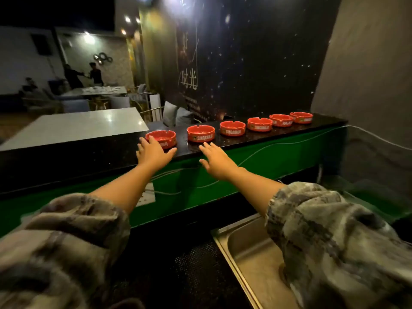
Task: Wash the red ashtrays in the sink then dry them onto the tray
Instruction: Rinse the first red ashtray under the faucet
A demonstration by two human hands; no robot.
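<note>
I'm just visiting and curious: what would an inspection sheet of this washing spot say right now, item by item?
Surface: dark speckled counter top above a green front panel.
Job's things: six red ashtrays in a row on the counter, from the nearest ashtray to the farthest ashtray; steel sink below right; no tray seen.
Clutter: nothing seen on the counter.
Hands: left hand open, fingers touching the nearest ashtray; right hand open, just short of the second ashtray.
Cables: thin pale wire running along the green panel.
Surroundings: dim room, white table, people far back left.
</note>
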